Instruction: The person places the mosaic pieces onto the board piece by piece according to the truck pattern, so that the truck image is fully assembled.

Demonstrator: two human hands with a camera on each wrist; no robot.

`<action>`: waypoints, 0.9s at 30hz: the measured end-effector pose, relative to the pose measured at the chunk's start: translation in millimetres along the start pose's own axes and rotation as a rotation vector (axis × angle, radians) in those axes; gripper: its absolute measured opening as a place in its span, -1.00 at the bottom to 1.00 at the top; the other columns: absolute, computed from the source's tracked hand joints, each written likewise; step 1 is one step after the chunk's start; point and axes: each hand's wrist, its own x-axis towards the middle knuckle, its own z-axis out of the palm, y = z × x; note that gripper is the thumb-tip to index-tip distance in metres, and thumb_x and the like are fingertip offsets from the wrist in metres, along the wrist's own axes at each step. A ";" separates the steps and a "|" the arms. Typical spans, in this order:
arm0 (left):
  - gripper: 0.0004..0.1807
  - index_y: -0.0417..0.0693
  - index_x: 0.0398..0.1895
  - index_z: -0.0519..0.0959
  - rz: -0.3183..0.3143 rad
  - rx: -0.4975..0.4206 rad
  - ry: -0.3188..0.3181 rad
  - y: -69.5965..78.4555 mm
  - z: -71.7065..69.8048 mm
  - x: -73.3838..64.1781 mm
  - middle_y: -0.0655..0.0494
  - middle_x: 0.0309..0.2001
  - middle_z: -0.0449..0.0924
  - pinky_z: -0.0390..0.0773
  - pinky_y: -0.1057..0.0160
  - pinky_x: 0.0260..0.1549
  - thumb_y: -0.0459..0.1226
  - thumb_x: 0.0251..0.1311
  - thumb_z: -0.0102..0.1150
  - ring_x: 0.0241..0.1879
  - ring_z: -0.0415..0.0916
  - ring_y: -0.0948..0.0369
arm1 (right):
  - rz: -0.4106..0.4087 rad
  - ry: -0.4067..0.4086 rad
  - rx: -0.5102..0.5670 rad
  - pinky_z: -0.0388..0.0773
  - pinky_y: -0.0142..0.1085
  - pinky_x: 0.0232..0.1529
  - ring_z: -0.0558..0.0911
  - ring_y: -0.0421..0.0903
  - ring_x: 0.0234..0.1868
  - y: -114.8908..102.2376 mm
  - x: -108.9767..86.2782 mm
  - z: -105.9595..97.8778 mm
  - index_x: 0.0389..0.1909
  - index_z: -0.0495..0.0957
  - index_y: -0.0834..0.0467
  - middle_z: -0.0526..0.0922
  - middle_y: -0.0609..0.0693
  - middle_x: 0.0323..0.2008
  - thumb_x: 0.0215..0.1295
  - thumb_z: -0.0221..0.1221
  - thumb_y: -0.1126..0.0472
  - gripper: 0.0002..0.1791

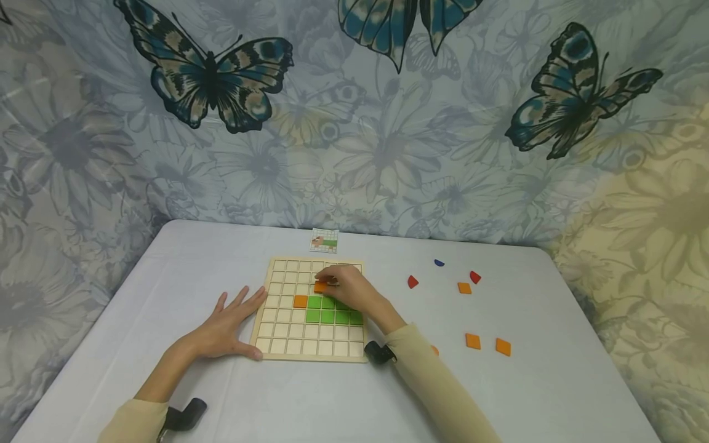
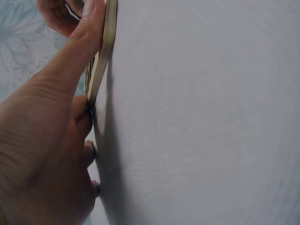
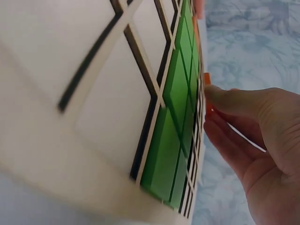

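A wooden grid board (image 1: 310,357) lies on the white table, with several green square tiles (image 1: 327,316) filling cells in its middle and right. One orange square tile (image 1: 300,301) sits in a cell left of the green ones. Over the upper middle of the grid, my right hand (image 1: 354,289) pinches another orange square tile (image 3: 207,80) between thumb and fingers, close over the cells. The hand and forearm hide part of the board's right side. My left hand (image 1: 224,329), fingers spread, rests at the board's left edge; its thumb touches the wooden rim in the left wrist view.
Behind the board lies a small picture card (image 1: 324,240) with a grid pattern. To the right are scattered orange tiles (image 1: 473,341), red pieces (image 1: 413,282) and a blue piece (image 1: 439,263). Another orange piece (image 1: 434,350) is partly hidden by the right sleeve. Butterfly-print fabric (image 1: 388,154) stands behind the table.
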 end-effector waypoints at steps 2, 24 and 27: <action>0.43 -0.20 0.52 0.07 0.001 0.003 -0.001 -0.5 0.0 -0.3 -0.14 0.53 -0.03 -0.44 -0.35 0.35 0.35 -0.43 0.44 0.49 -0.24 -0.26 | -0.008 0.000 0.003 0.58 -0.37 0.03 0.66 -0.06 0.01 -1.8 2.5 2.3 0.05 0.62 0.27 0.70 0.07 -0.03 0.24 0.29 0.37 -0.66; 0.42 -0.18 0.53 0.07 -0.003 0.013 -0.010 -0.3 -1.3 0.8 -0.13 0.53 -0.03 -0.43 -0.35 0.35 0.34 -0.42 0.45 0.50 -0.24 -0.25 | 0.016 -0.027 -0.001 0.57 -0.36 0.01 0.65 -0.12 -0.03 -13.8 18.6 18.4 0.05 0.64 0.19 0.71 0.02 -0.04 0.26 0.27 0.36 -0.67; 0.42 -0.18 0.52 0.07 0.000 0.009 -0.010 -1.3 -0.6 0.9 -0.12 0.53 -0.03 -0.44 -0.35 0.35 0.34 -0.42 0.45 0.50 -0.24 -0.25 | 0.023 -0.025 0.005 0.57 -0.37 0.02 0.65 -0.12 -0.03 -13.9 19.1 19.6 0.04 0.64 0.19 0.71 0.02 -0.03 0.25 0.28 0.37 -0.68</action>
